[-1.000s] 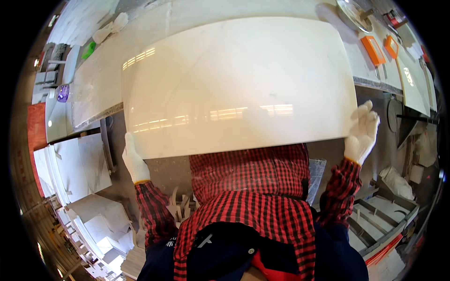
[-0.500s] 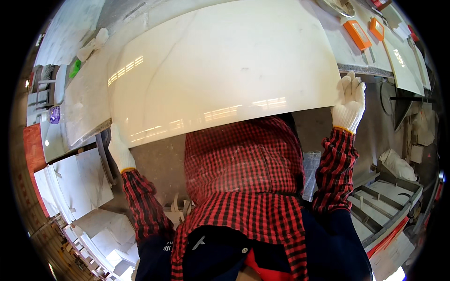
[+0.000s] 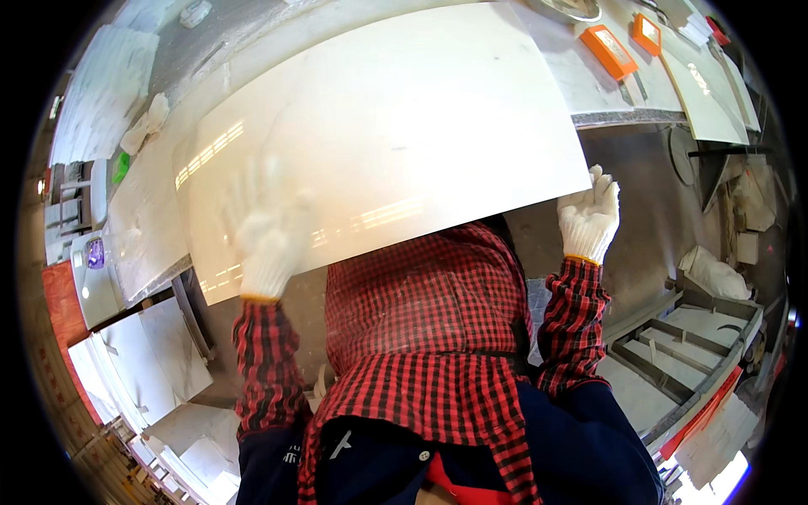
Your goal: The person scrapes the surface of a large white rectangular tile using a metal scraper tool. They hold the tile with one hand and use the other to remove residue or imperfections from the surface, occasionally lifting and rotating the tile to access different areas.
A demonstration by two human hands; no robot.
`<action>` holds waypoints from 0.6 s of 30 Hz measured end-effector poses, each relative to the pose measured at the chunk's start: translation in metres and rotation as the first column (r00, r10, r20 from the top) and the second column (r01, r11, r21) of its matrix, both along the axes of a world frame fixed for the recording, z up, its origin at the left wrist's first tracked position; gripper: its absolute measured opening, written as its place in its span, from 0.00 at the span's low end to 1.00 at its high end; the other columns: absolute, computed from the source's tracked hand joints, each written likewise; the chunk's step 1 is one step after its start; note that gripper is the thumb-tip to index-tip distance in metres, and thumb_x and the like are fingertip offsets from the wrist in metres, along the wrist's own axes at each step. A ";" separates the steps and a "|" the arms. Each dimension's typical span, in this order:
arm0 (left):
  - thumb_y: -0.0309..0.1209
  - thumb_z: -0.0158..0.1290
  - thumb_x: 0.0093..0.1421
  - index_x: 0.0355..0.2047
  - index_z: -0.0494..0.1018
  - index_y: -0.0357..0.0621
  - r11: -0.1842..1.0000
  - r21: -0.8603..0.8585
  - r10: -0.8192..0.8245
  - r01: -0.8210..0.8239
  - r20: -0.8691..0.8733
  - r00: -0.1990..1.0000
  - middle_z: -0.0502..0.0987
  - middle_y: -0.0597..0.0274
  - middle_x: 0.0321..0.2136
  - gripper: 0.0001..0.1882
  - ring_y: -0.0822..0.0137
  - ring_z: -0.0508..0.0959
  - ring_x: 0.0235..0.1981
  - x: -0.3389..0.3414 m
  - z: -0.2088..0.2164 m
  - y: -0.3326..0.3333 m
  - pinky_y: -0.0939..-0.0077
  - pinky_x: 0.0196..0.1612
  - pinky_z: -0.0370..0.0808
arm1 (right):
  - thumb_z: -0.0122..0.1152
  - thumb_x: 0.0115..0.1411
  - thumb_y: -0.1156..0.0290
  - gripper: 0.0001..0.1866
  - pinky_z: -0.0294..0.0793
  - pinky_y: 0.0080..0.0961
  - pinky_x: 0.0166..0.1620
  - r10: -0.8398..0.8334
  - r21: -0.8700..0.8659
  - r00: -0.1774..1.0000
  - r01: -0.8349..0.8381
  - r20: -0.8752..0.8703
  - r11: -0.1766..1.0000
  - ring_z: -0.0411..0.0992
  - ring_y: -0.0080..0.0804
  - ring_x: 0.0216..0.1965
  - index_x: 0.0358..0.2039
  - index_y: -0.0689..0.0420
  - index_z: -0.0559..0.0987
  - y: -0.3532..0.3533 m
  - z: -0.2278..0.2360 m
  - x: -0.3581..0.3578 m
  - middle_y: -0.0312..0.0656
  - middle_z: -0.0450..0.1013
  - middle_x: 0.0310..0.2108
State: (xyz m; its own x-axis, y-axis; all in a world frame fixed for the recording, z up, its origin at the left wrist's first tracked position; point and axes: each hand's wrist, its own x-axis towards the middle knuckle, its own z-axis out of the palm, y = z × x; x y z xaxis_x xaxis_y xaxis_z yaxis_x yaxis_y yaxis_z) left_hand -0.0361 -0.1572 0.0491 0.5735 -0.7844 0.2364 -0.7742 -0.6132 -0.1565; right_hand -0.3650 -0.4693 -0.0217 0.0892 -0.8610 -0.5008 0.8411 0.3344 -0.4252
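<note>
We hold a white slab [image 3: 379, 135].
Left hand [image 3: 268, 231] spread flat on top near its front edge; right hand [image 3: 589, 215] grips its right corner.

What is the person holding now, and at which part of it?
A large white glossy slab: the right hand holds its right near corner, and the blurred left hand lies on its near left surface.

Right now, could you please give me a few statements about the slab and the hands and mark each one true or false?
1. Both hands wear white gloves. True: left hand, right hand.
2. The slab is black. False: it is glossy white.
3. The right hand is at the slab's right corner. True.
4. The left hand hangs clear of the slab. False: it lies on its face near the lower left edge.
5. Two orange blocks lie on the bench beyond the slab. True.
</note>
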 end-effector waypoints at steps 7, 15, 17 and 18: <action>0.60 0.46 0.66 0.69 0.64 0.41 0.874 -0.147 -0.485 0.464 -0.186 0.854 0.61 0.47 0.72 0.42 0.46 0.57 0.73 -0.101 0.002 -0.209 0.36 0.72 0.48 | 0.61 0.70 0.59 0.11 0.79 0.49 0.55 -0.012 -0.019 0.998 0.013 0.060 1.000 0.77 0.35 0.43 0.41 0.53 0.79 0.006 -0.005 -0.041 0.39 0.80 0.46; 0.53 0.56 0.63 0.67 0.68 0.43 0.516 -0.351 -0.847 0.781 -0.341 0.407 0.64 0.52 0.71 0.39 0.51 0.57 0.74 -0.223 -0.010 -0.225 0.47 0.76 0.46 | 0.60 0.71 0.59 0.11 0.79 0.46 0.55 -0.089 -0.037 0.994 0.087 -0.068 0.996 0.77 0.35 0.45 0.42 0.53 0.80 0.011 -0.008 -0.083 0.39 0.80 0.47; 0.51 0.61 0.59 0.67 0.68 0.42 0.505 -0.423 -0.862 0.752 -0.293 0.414 0.65 0.52 0.70 0.40 0.52 0.56 0.75 -0.225 -0.023 -0.213 0.48 0.77 0.46 | 0.61 0.70 0.58 0.12 0.79 0.47 0.56 -0.114 -0.034 0.993 0.112 -0.041 0.993 0.76 0.35 0.46 0.40 0.54 0.81 0.010 -0.008 -0.088 0.39 0.80 0.47; 0.51 0.61 0.59 0.68 0.67 0.42 0.520 -0.417 -0.853 0.746 -0.310 0.421 0.64 0.52 0.70 0.41 0.51 0.56 0.75 -0.225 -0.019 -0.206 0.47 0.77 0.46 | 0.61 0.70 0.59 0.12 0.79 0.47 0.57 -0.122 -0.031 0.992 0.121 -0.039 0.992 0.76 0.35 0.46 0.40 0.54 0.81 0.012 -0.010 -0.090 0.39 0.80 0.47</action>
